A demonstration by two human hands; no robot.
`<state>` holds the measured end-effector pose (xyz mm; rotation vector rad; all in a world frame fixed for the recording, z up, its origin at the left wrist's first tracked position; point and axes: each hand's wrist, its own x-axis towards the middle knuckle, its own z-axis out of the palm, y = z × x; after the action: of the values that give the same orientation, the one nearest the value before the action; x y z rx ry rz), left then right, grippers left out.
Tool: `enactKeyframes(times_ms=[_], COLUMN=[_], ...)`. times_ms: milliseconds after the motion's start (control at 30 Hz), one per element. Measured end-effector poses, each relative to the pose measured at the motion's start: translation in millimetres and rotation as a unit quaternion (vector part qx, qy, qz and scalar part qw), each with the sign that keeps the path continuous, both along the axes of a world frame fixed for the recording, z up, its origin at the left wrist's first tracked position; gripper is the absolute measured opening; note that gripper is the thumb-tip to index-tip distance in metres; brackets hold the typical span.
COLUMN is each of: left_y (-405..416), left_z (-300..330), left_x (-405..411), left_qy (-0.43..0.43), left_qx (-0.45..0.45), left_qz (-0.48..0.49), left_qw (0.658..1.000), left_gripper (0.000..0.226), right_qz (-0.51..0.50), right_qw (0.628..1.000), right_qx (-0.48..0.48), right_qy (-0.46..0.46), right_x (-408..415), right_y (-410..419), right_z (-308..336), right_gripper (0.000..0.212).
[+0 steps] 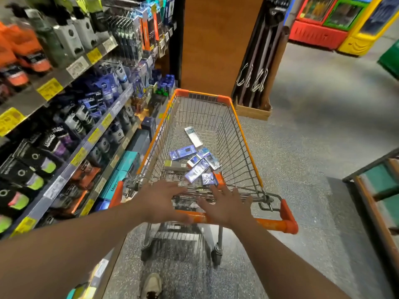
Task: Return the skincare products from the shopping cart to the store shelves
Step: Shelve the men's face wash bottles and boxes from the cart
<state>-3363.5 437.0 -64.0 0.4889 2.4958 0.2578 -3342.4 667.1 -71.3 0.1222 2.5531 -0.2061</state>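
Barely begun, I judge: boxes (195, 162) lie in the cart (248, 143), shelves (86, 145) left. Left hand (160, 201) and right hand (226, 207) reach over the handle, fingers spread, empty.

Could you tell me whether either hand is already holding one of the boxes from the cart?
No, the left hand and right hand are both spread open and empty above the cart handle, while the boxes lie in the basket.

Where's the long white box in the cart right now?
Head view: the long white box lies alone on the cart floor, beyond the cluster of blue boxes, toward the cart's far end.
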Motion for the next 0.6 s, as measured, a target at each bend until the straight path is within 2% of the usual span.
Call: enactKeyframes(times_ms=[267, 600], left_y=[-9, -17], left_z=[-6, 3], left_x=[-57, -117], left_qy=[0.018, -0.005], left_qx=[0.004, 0.018], left_qz=[-0.019, -0.03], left_qw=[1.0, 0.999], left_gripper=[0.133, 0.122], right_qz=[-0.024, -0.058], right_qw=[0.999, 0.997], right_qx=[-0.03, -0.047], right_qy=[-0.022, -0.014], right_x=[-49, -102], right_y=[-6, -17], right_z=[4, 2], right_gripper=[0.091, 0.085])
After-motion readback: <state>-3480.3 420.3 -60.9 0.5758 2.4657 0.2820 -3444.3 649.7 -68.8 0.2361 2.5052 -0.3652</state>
